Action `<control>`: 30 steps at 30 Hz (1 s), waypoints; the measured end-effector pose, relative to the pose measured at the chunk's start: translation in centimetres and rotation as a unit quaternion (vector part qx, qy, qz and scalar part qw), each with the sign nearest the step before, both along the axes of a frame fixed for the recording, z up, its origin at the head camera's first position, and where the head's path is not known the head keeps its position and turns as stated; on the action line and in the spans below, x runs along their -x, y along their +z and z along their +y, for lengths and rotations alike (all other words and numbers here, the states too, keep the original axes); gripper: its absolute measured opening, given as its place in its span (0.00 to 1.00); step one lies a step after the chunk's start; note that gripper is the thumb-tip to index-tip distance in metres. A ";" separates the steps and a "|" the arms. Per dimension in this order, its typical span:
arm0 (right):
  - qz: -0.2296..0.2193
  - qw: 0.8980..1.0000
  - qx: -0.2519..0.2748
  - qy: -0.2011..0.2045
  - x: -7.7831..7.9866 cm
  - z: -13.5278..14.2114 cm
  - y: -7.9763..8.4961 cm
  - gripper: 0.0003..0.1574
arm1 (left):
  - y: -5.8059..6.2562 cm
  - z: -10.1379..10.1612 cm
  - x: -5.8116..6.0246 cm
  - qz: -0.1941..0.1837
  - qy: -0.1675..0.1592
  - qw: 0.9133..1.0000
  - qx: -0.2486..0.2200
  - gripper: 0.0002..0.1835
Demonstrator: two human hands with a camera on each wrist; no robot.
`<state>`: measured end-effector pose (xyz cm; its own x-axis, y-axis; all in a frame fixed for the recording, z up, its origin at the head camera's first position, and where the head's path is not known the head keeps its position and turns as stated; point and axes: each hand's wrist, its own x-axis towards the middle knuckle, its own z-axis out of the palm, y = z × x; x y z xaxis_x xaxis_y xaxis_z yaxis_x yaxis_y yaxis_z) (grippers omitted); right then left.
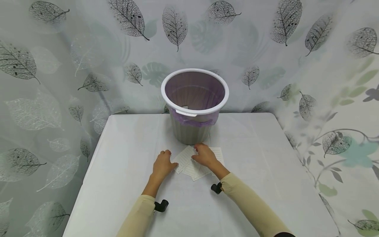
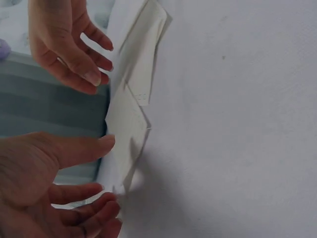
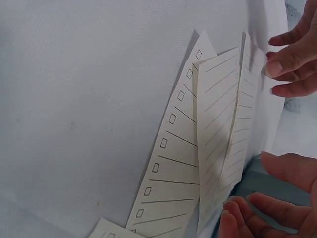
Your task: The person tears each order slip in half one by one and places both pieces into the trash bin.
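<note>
Several lined paper sheets (image 1: pixel 197 170) lie overlapping on the white table in front of the bin. In the right wrist view, a sheet (image 3: pixel 171 171) shows a column of small checkbox squares beside its ruled lines. My left hand (image 1: pixel 162 164) is at the left edge of the pile, thumb toward the paper, fingers loosely bent. Over the pile's far side, close to the bin's foot, is my right hand (image 1: pixel 205 155), its fingers relaxed and bent. Both wrist views show space between thumb and fingers, with no paper gripped in either hand.
A grey bin (image 1: pixel 190 133) with a white rim and a purple liner stands at the table's back edge, just beyond the sheets. Leaf-patterned curtains (image 1: pixel 260 49) hang behind and along both sides. The white table (image 1: pixel 124 144) extends to either side of the hands.
</note>
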<state>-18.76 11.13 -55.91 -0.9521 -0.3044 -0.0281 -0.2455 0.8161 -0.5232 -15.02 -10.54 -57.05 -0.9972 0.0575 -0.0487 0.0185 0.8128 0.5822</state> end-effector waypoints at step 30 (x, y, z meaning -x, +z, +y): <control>-0.024 1.000 0.006 -0.002 -0.3 -0.2 -0.4 0.40 | -1.1 -0.6 -0.2 0.027 -0.033 0.998 -0.055 0.05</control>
<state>-18.44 10.96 -56.26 -0.9511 -0.3008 -0.0697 -0.2167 0.8111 -0.5433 -14.82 -11.13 -58.14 -0.9920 0.1251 0.0162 0.1042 0.7402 0.6643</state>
